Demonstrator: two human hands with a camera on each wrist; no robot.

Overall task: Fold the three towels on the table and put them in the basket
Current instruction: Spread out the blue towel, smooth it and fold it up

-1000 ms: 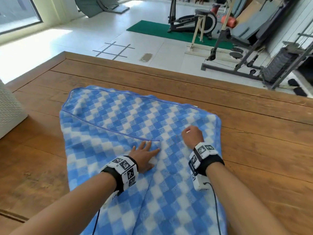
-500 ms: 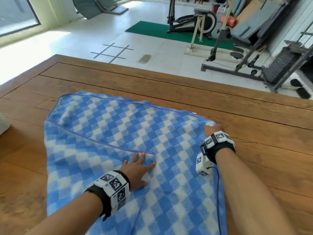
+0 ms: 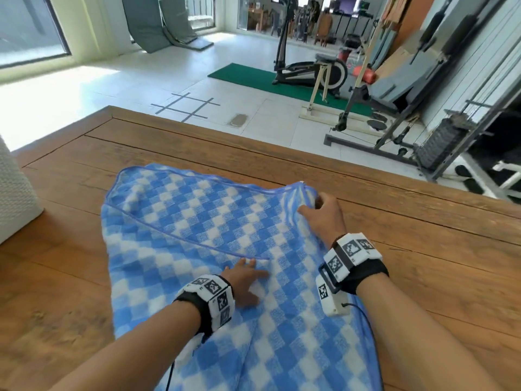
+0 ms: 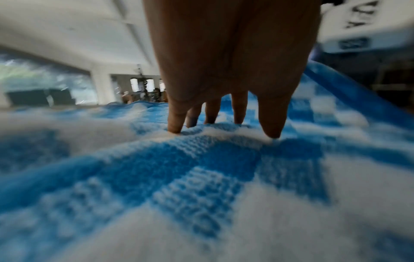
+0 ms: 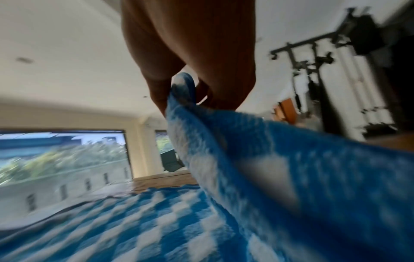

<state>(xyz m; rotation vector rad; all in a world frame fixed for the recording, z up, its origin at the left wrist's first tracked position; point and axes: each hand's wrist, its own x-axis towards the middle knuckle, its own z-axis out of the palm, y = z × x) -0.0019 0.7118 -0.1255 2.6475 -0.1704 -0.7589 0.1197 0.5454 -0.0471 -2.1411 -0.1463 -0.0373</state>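
Here, towel (image 3: 197, 230) corner in right hand (image 3: 324, 218).

A brown plank surface (image 3: 366, 210) stands on a pale tiled floor (image 3: 118, 80). Sunlight falls through big windows (image 3: 28, 26) at left; a green mat (image 3: 253, 77) and exercise machines (image 3: 310, 69) stand beyond.

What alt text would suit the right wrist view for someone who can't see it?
The right hand pinches a corner of the towel, blue-and-white checked, lifting it off the table. The rest of the towel lies spread below; windows and gym equipment blur behind.
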